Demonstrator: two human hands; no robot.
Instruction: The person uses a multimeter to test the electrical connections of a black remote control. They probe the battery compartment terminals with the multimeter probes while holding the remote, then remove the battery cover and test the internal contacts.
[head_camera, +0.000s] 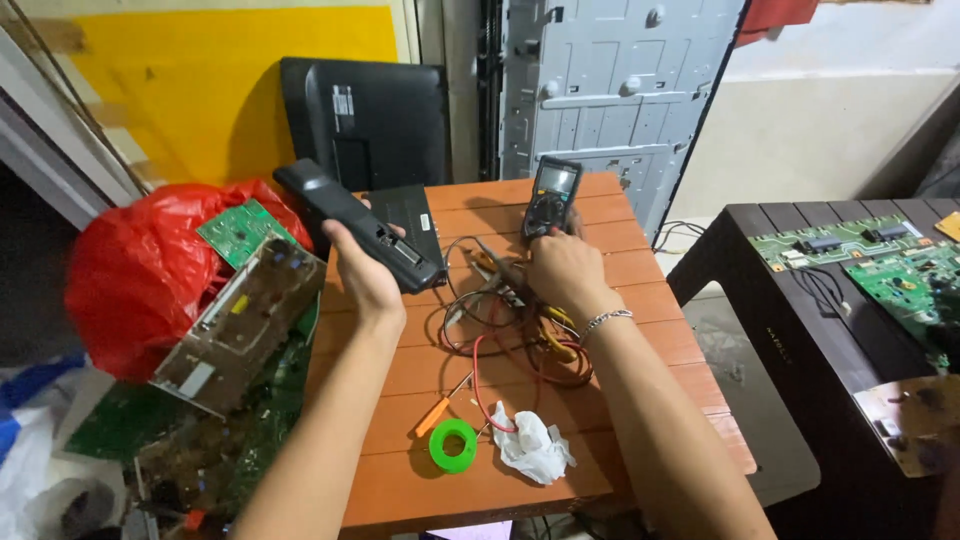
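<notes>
Wooden worktop carries all items. Left hand grips a black remote-like device, raised above the worktop's left edge. Right hand rests closed on tangled wires at worktop centre, just below the multimeter.

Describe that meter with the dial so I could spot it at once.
Start at the reddish slatted wooden table. At its far edge, just beyond the right hand, stands the multimeter: dark, upright, with a pale screen above a round dial. The long black device in the left hand has neither.
</notes>
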